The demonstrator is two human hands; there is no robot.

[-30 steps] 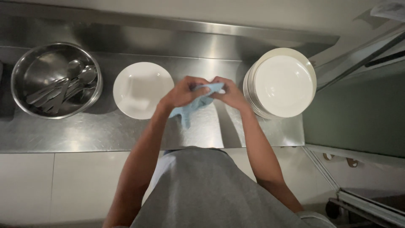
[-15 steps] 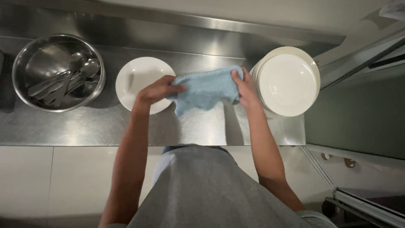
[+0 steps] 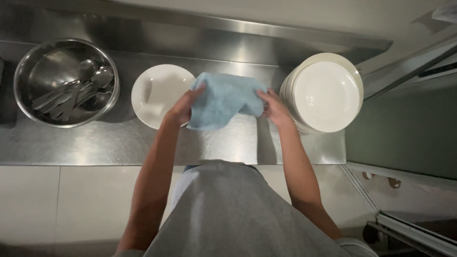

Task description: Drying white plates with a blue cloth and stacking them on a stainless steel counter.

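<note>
Left hand: we have our left hand (image 3: pixel 183 107) just left of frame centre, fingers closed on the left edge of the light blue cloth (image 3: pixel 221 99).
Right hand: our right hand (image 3: pixel 272 107) sits right of centre, fingers pinched on the cloth's right edge.
Cloth: it hangs spread between the 2 hands, above the steel counter (image 3: pixel 119 143), its lower left corner drooping toward the counter; we cannot tell whether it touches.
Single plate: 1 white plate (image 3: pixel 157 93) lies left of centre on the counter, partly behind our left hand and the cloth.
Plate stack: a stack of white plates (image 3: pixel 326 93) stands at the right of the frame, just beside our right hand, not touched.
Bowl: a steel bowl (image 3: pixel 28 62) in the upper left holds several spoons (image 3: pixel 76 90), well apart from both hands.
Step in hand: we judge the cloth is being opened out and arranged in the hands.
Next move: it calls for 1 hand to keep the cloth while the other frees itself for a plate, with a grip firm on the smooth rim.
</note>
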